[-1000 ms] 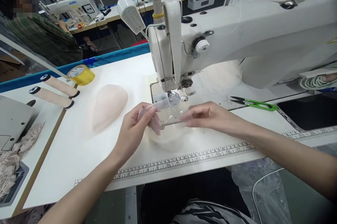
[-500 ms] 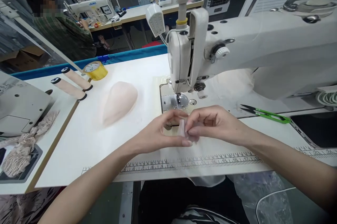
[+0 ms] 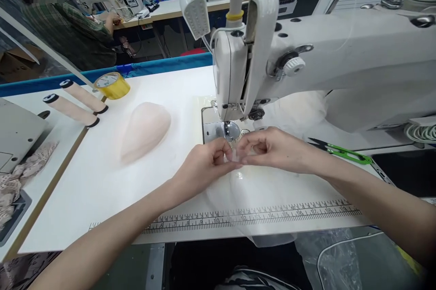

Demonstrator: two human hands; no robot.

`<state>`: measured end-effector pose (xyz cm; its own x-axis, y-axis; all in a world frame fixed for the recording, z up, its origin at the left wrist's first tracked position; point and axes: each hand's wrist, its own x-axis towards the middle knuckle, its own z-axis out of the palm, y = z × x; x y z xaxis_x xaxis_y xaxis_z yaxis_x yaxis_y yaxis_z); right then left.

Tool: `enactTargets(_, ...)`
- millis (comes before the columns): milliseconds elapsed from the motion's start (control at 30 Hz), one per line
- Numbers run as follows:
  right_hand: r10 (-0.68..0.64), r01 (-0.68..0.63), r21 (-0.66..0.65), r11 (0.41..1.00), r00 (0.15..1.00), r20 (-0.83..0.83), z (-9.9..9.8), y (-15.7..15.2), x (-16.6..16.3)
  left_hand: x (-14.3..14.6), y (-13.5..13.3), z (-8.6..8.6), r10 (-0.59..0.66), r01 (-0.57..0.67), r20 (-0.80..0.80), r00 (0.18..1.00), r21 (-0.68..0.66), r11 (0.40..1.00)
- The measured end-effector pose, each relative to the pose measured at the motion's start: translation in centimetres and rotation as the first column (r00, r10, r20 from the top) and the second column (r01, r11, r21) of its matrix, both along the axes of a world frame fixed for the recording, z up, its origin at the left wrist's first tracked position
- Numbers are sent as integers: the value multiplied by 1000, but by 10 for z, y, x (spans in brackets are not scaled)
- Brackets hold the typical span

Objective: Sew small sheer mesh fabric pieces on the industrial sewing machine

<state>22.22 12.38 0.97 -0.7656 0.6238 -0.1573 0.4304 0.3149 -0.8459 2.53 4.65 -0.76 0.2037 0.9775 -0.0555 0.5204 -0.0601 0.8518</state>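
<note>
Both my hands pinch a small piece of thin, sheer whitish fabric (image 3: 235,156) just in front of the sewing machine's needle plate (image 3: 211,132). My left hand (image 3: 206,162) is closed on its left side, thumb against fingertips. From the right, my right hand (image 3: 272,150) grips it the same way, its fingertips almost meeting the left ones. The sewing machine (image 3: 231,67) stands right behind the fingers, its needle and presser foot above the plate. Most of the fabric's held edge is hidden by my fingers. A pale beige moulded cup (image 3: 146,131) lies to the left.
Green-handled thread snips (image 3: 350,153) lie on the right beside a dark phone-like slab (image 3: 405,172). Two thread cones (image 3: 71,110) and a yellow tape roll (image 3: 114,86) are at the left. A printed ruler (image 3: 218,221) runs along the front edge. Beyond, another person (image 3: 68,31) sits at a machine.
My hands have moved slightly up, toward the needle plate. My left fingers, spread wider before, have closed onto the fabric. The camera view has shifted a little.
</note>
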Motion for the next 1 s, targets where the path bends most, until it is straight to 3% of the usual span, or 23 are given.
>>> enactTargets(167, -151, 133, -147, 980, 982, -116, -15, -2, -4, -5, 0, -13, 78, -22, -224, 972, 242, 970)
enactTargets(233, -182, 167, -89, 982, 962, -201, -23, -7, -6, -6, -2, -20, 108, -15, -252, 962, 345, 938)
enactTargets(300, -173, 199, 73, 977, 948, -269, -29, -12, -7, -7, -3, -26, 109, 2, -252, 962, 403, 915)
enactTargets(400, -112, 216, 281, 935, 932, -343, -35, -17, -7, -7, -4, -31, 102, 15, -241, 965, 437, 899)
enactTargets(567, -70, 250, 419, 873, 914, -400, -41, -20, -7, -6, -5, -30, 112, -4, -199, 974, 473, 881)
enactTargets(700, -8, 207, 448, 870, 914, -406, -44, -20, -7, -5, -5, -29, 115, -11, -194, 974, 468, 884)
enactTargets(1000, -49, 209, 412, 887, 929, -366, -41, -22, -7, -6, -5, -33, 102, -24, -169, 980, 411, 911)
